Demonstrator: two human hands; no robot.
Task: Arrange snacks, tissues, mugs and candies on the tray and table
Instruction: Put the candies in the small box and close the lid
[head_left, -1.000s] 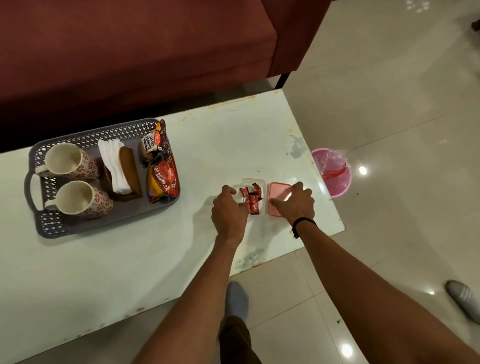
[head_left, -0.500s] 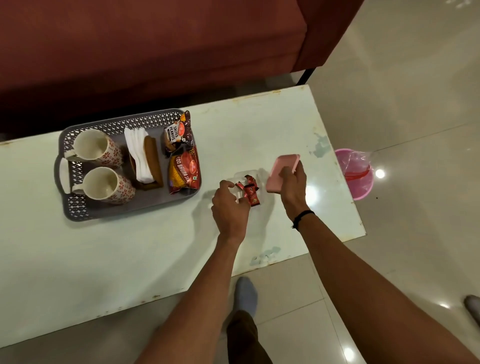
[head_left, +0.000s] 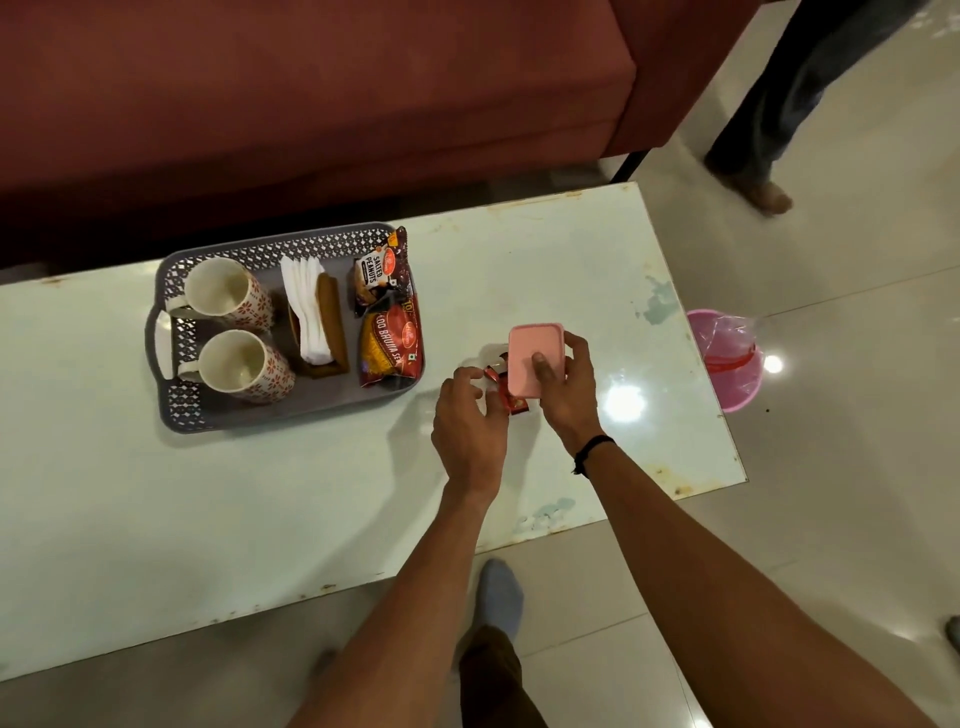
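Observation:
A grey perforated tray (head_left: 176, 415) on the white table (head_left: 260, 519) holds two patterned mugs (head_left: 228, 293) (head_left: 244, 366), a brown holder with white tissues (head_left: 309, 312) and two snack packets (head_left: 376, 273) (head_left: 392, 345). To its right, my right hand (head_left: 569, 387) grips a pink lid (head_left: 535, 358) flat above a small clear container, mostly hidden, with red candy wrappers (head_left: 506, 397) in it. My left hand (head_left: 467, 423) rests against the container's left side, fingers curled at the candies.
A dark red sofa (head_left: 311, 104) runs along the table's far side. A pink bin with a plastic liner (head_left: 727, 358) stands on the tiled floor off the table's right end. Another person's leg and bare foot (head_left: 763, 192) are at the upper right.
My right hand picked the pink lid up from the table beside the container and brought it left over the candies. The left hand stayed at the container.

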